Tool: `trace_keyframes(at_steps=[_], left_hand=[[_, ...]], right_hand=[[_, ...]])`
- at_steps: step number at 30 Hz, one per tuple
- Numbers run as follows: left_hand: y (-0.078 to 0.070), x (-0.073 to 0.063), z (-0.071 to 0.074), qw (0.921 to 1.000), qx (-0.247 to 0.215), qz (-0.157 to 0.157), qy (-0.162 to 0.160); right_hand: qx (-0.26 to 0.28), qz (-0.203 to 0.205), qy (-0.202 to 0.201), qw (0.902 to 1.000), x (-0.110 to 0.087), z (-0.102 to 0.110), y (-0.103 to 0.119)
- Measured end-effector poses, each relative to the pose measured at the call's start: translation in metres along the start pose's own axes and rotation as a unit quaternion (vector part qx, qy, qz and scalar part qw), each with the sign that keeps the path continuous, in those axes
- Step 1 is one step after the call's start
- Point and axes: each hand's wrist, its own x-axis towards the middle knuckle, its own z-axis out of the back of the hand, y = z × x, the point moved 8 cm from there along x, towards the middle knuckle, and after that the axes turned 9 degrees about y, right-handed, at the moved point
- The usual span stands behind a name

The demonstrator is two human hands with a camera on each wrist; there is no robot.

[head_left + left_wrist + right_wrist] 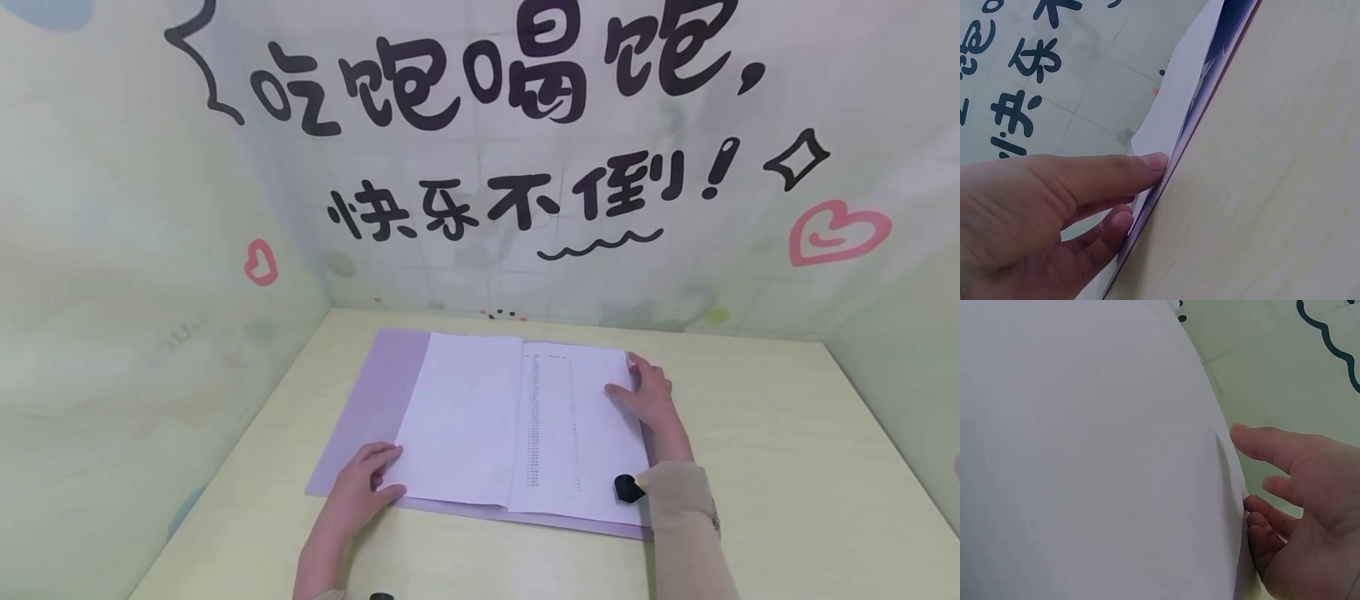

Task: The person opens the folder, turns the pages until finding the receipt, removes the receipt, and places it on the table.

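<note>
A booklet with a purple cover [372, 400] lies spread out on the table. Its left page [459, 417] is blank, while the right page [585, 433] carries a printed list in small type. My left hand [365, 483] rests at the lower left corner of the left page, thumb by the bottom edge. In the left wrist view, thumb and fingertips touch the page edge near the cover [1192, 122]. At the right page's outer edge, toward its top, is my right hand [651, 396], its thumb spread from the fingers. The right wrist view shows fingertips at that paper edge.
The pale wooden table [772, 458] extends on both sides of the booklet and in front of it. A printed curtain-like backdrop [480, 275] with large black characters and hearts stands behind. Near the right sleeve [678, 508] is a small black object [628, 489].
</note>
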Motion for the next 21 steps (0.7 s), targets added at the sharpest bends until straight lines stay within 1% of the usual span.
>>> trace_keyframes(at_steps=[3,10,14,21], left_hand=[[0.0011,0.0005,-0.0006,1.0000,0.002,0.002,-0.001],[0.0028,0.0008,-0.0008,1.0000,-0.003,0.004,0.003],[0.0033,0.0006,-0.0005,1.0000,-0.001,0.006,0.004],[0.0021,-0.0002,0.0002,1.0000,0.000,0.003,0.000]], right_hand=[[-0.011,-0.005,0.017,0.9998,0.0020,-0.0017,-0.0037],[0.000,0.000,0.048,0.9989,0.0063,0.0015,-0.0107],[-0.006,0.005,0.054,0.9985,0.0094,0.0018,-0.0110],[-0.006,-0.016,0.058,0.9982,0.0062,0.0005,-0.0095]])
